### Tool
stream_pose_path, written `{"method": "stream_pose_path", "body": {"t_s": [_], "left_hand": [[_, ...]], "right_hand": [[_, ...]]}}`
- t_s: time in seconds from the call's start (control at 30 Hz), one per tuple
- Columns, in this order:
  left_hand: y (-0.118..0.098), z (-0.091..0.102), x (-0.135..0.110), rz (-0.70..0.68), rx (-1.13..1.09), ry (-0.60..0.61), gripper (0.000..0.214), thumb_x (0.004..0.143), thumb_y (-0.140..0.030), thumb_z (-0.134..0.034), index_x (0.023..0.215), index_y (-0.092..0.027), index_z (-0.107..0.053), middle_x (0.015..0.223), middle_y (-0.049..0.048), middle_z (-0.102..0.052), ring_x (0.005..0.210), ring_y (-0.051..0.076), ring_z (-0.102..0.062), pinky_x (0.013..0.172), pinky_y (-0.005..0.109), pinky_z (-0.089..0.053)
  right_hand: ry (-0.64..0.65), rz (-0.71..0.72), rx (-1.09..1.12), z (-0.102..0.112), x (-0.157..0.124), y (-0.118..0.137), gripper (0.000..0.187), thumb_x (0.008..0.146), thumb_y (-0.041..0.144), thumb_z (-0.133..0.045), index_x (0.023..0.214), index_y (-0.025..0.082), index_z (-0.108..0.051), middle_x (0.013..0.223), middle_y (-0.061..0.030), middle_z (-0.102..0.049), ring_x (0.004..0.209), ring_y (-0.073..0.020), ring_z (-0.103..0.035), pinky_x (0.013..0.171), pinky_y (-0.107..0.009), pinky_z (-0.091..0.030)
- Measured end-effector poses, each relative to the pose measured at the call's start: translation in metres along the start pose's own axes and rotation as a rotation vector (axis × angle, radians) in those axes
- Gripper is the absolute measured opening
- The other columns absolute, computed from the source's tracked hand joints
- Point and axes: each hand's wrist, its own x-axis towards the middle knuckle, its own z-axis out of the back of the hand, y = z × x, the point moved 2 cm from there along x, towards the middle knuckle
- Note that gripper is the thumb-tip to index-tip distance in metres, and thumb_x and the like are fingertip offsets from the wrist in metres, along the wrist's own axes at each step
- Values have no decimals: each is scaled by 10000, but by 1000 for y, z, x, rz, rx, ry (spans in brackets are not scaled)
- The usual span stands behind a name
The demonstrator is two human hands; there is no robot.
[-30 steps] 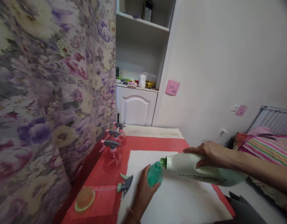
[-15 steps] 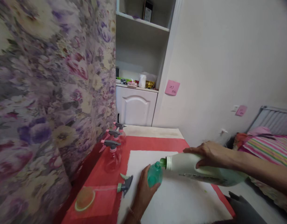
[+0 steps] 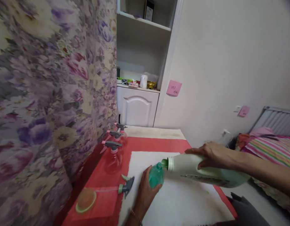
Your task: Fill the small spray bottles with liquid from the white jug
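My left hand is wrapped round a small clear green spray bottle, its neck open and tilted a little to the right. Green liquid shows in its lower part. My right hand grips a large pale green jug, held nearly level, by its handle. The jug's green spout meets the mouth of the small bottle. Left of my left hand lies a grey and green trigger sprayer with a clear dip tube. Beside that tube is a round cap with a pale green rim.
Pink spray bottles with grey triggers stand in a row along the table's left side. A white sheet lies on the red cloth. A floral curtain hangs at left; a bed stands at right.
The green liquid inside the small bottle looks slightly higher. Both hands, the jug and the bottle keep nearly the same places.
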Motion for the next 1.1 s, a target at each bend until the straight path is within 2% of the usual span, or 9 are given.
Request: {"method": "stream_pose_path", "body": {"t_s": [0.13,0.37,0.57,0.7,0.93,1.1], "left_hand": [[-1,0,0,-4,6,10,719,623,-154,-724,1309,-214,-519,1347,106,-573,1301,312,-489,1135,494,-340],[3,-1,0,5,7,1,727,621,-149,-720,1312,-242,-517,1344,76,-576,1297,303,-494,1130,493,-348],[3,-1,1,2,30,4,731,610,-147,-725,1305,-241,-517,1344,79,-579,1299,304,-495,1136,483,-349],[4,-1,1,-1,39,0,734,607,-160,-727,1304,-246,-515,1351,74,-580,1299,305,-498,1131,483,-359],[5,-1,2,33,39,10,796,546,-127,-751,1294,-268,-517,1354,68,-569,1308,312,-488,1142,476,-343],[3,-1,2,36,43,28,791,569,-129,-744,1312,-245,-497,1361,93,-555,1315,309,-476,1145,467,-333]], "right_hand": [[-12,8,26,1,0,0,592,809,422,-698,1367,300,-540,756,-53,-765,628,-247,-685,547,-308,-389],[-54,24,67,-1,-1,-1,587,794,424,-700,1350,292,-565,757,-51,-771,603,-234,-674,538,-310,-402],[-27,-9,13,-3,-1,-2,611,803,429,-707,1375,299,-535,817,-63,-780,677,-260,-709,574,-308,-428],[-17,-33,-9,-9,-4,-5,610,815,443,-699,1382,316,-517,797,-54,-768,662,-257,-706,564,-299,-423],[-3,-100,106,-24,-11,-8,600,819,424,-702,1381,328,-514,812,-41,-751,665,-227,-686,579,-273,-426],[7,-174,155,-37,-18,-11,632,812,455,-695,1403,363,-488,792,-34,-724,679,-241,-680,598,-288,-448]]}}
